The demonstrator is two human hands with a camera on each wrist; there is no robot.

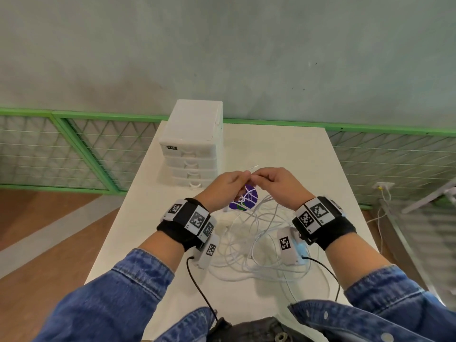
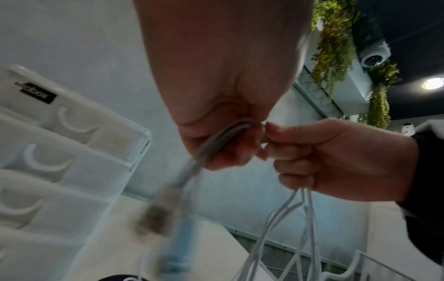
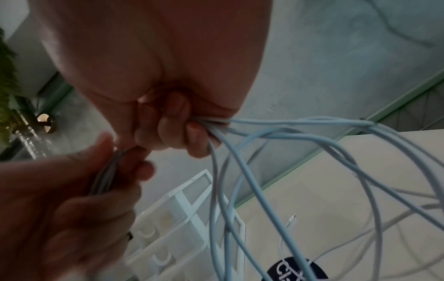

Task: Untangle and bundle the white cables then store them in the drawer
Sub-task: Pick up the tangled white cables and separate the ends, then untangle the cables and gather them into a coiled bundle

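Both hands pinch white cable strands above the surface.
The left hand (image 1: 225, 187) and right hand (image 1: 276, 185) grip strands of the white cables (image 1: 249, 245), whose tangle sprawls at 6 o'clock of the shut 4-drawer unit (image 1: 191, 144). The right wrist view alone shows a loose connector (image 3: 291, 218) on the surface (image 1: 296, 154).

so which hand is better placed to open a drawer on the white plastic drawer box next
Left, probably. The left hand sits nearer the white plastic drawer box, which stands on its side of the white table. All drawers look closed. Both hands pinch the white cables; the right hand could hold them.
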